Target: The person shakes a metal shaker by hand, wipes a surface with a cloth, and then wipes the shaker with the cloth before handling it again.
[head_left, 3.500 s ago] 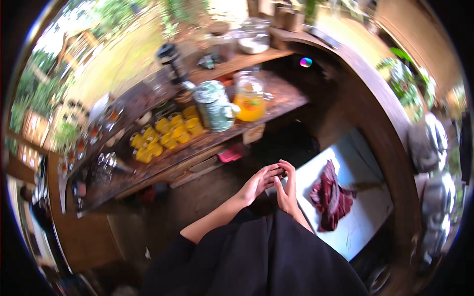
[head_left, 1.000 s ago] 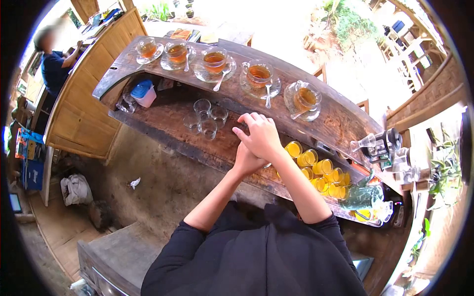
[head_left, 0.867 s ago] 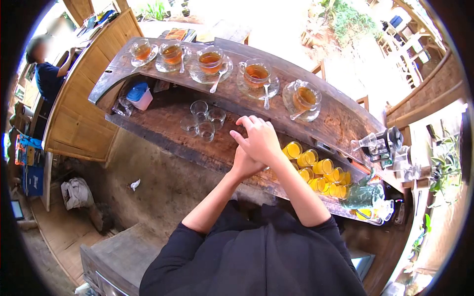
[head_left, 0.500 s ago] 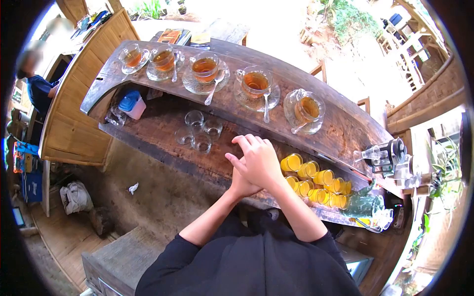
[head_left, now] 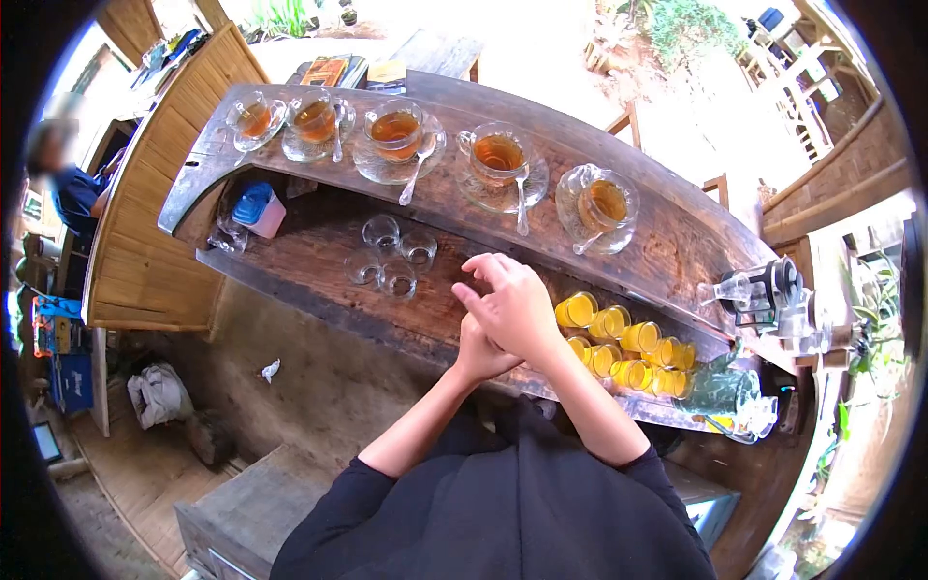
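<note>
My right hand (head_left: pixel 514 302) lies across my left hand (head_left: pixel 481 353) over the counter's lower shelf. Its fingers are loosely bent with the thumb apart, and nothing shows in it. The right hand hides my left fingers. Just left of the hands stand several small clear glasses (head_left: pixel 398 280). To the right are rows of glasses with yellow drink (head_left: pixel 640 336). On the upper ledge, cups of tea stand on glass saucers, among them a cup of amber tea (head_left: pixel 498 155) with a spoon (head_left: pixel 523 203) beside it.
A pink tub with a blue lid (head_left: pixel 254 207) sits at the shelf's left end. A French press (head_left: pixel 770 293) and a large glass jar (head_left: pixel 725 398) stand at the right. Behind a wooden partition (head_left: pixel 174 193) is another person (head_left: pixel 77 184). A wooden bench (head_left: pixel 261 503) is below.
My hands stay together in nearly the same place, with a slight shift of the right hand over the left. The view has turned a little. The cups and glasses keep their places.
</note>
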{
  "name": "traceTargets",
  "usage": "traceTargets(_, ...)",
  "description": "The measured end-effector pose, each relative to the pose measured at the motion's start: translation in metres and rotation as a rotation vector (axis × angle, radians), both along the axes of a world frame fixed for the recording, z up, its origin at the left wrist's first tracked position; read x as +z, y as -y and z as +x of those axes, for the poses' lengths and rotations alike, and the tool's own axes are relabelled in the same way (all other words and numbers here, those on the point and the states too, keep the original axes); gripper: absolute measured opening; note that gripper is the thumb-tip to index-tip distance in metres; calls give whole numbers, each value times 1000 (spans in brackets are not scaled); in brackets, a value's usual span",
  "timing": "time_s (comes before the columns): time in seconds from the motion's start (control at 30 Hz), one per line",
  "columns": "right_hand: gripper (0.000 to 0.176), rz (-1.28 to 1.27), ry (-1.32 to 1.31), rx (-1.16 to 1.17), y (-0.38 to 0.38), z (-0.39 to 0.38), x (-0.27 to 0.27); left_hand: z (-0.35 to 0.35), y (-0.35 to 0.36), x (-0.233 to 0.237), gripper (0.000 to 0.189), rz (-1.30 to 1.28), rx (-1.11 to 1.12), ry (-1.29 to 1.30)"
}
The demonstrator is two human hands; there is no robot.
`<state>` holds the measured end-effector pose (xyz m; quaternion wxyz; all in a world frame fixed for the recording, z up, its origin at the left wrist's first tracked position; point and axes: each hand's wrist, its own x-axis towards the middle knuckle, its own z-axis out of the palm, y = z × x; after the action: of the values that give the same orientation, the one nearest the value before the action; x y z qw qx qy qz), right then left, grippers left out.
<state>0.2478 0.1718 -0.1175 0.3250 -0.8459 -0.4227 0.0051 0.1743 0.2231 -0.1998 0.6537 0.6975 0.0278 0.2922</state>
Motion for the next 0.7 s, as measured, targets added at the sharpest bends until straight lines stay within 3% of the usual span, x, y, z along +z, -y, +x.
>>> traceTargets(0.07,24,259,-395,-33,7,0,3,-1,-5,-4,46,179,-59,-27)
traceTargets(0.13,17,590,-627,-83,20,-4,-11,2,-7,0,43,255,-32,12)
traceTargets(0.23,31,813,-764,-62,35,-10,-27,2,-10,11,45,335,-68,2)
traceTargets(0.4,47,890,-848,-30,44,-14,-33,-4,-17,32,60,303,-177,-128)
traceTargets(0.5,49,970,-918,-28,41,-14,-41,-6,-20,32,70,475,-154,-220)
traceTargets(0.57,57,841,-882,-21,44,-15,-47,-6,-20,21,69,442,-188,-238)
traceTargets(0.7,46,840,-801,-20,41,-21,-43,-6,-18,20,68,390,-204,-236)
